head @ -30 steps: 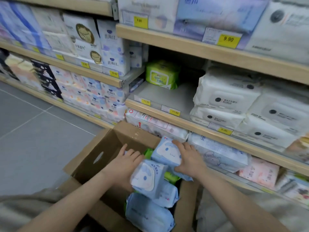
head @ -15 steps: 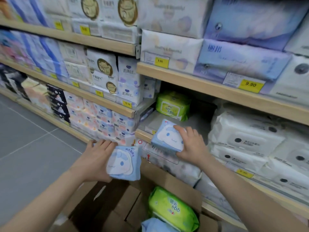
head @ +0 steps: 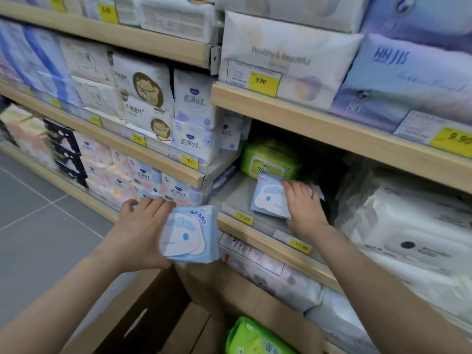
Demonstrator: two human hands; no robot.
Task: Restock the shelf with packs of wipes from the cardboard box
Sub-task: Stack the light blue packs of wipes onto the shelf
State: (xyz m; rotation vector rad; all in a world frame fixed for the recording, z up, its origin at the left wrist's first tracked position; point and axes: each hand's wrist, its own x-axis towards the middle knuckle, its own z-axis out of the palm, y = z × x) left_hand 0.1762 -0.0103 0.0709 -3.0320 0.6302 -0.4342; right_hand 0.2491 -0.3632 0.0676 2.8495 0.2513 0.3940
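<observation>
My right hand (head: pixel 302 206) grips a light blue pack of wipes (head: pixel 269 199) with a white cartoon face, resting it on the grey shelf board (head: pixel 232 198) in front of a green pack (head: pixel 269 159). My left hand (head: pixel 143 231) holds a second blue pack (head: pixel 190 233) in the air, just left of the shelf's wooden front edge (head: pixel 270 245). The open cardboard box (head: pixel 163 318) stands below, with a green pack (head: pixel 252 339) visible inside it.
White lidded wipe packs (head: pixel 408 233) fill the shelf's right side. Tissue and pad packs (head: pixel 189 123) crowd the left shelving. Yellow price tags (head: pixel 244 218) line the shelf edges. Grey tiled floor (head: pixel 38 226) lies at the left.
Both hands lifted blue packs out of the box and up to the shelf. The right pack has moved forward onto the shelf board; the left pack has risen beside the shelf edge.
</observation>
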